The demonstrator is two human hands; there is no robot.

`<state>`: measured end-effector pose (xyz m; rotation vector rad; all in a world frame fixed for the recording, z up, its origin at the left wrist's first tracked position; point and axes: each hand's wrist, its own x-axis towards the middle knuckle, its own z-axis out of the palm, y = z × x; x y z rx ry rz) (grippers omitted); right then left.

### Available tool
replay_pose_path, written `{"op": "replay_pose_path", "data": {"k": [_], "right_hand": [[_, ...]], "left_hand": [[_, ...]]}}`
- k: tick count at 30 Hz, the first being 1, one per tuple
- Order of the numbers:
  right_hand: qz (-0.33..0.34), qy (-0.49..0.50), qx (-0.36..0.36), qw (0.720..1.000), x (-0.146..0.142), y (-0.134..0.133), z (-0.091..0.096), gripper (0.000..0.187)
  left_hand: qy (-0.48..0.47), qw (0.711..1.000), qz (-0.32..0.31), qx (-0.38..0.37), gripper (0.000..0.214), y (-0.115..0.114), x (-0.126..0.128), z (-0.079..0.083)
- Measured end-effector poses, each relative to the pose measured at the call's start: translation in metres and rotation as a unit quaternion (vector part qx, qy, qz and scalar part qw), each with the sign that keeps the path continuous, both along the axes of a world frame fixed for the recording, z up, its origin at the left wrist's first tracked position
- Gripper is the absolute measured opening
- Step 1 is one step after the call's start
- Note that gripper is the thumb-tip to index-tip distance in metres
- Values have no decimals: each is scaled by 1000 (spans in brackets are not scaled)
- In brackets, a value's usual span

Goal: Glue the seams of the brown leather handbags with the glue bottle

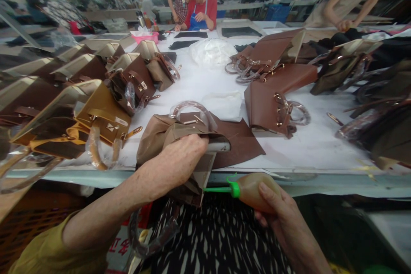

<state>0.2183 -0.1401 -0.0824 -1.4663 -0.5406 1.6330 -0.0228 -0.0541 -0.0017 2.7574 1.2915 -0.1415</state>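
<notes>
A brown handbag [152,137] lies at the table's front edge, its mouth turned toward me and one plastic-wrapped handle [192,105] standing at the far side. My left hand [184,158] is closed at the bag's opening, gripping its material; the fingertips are hidden. In my right hand [282,207] is a squeeze bottle [250,184] of amber liquid, held sideways. Its thin green nozzle [218,189] points left, with the tip at the bag's pale lower edge. A second wrapped handle [154,239] hangs below, over my lap.
Several brown handbags and a mustard handbag [102,113] stand at the left. More brown handbags [266,109] lie at the right, near dark ones. Clear plastic [212,52] sits mid-table on the white surface [189,81]. Across the table a person in red [210,8] sits.
</notes>
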Motion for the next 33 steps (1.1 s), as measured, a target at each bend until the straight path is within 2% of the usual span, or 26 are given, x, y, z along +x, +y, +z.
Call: {"op": "replay_pose_path", "data": {"k": [6,10,15,18,21,25,30,33], "right_hand": [[8,-3,-4,1000,0,-4,-1,40],[32,-26,-6,999,-2,-9,5,41],[15,-119,34,992,-8,-14,28,48],[-19,-231,83,969,-10,-11,36,51],[-4,-300,124,946,-8,-3,32,54],[32,-337,117,934,-2,12,17,58],[18,-358,157,920,1,31,7,54],[16,-377,181,908,0,40,4,55]], "left_hand": [[3,1000,2,12,32,-1,0,-1],[7,1000,-9,26,34,0,0,-2],[17,1000,-12,22,35,2,2,5],[29,1000,-5,11,35,3,6,14],[26,1000,0,-3,35,5,8,19],[-1,1000,6,-17,35,9,7,14],[-13,1000,21,-12,34,13,4,8],[-26,1000,14,-7,32,20,3,13]]}}
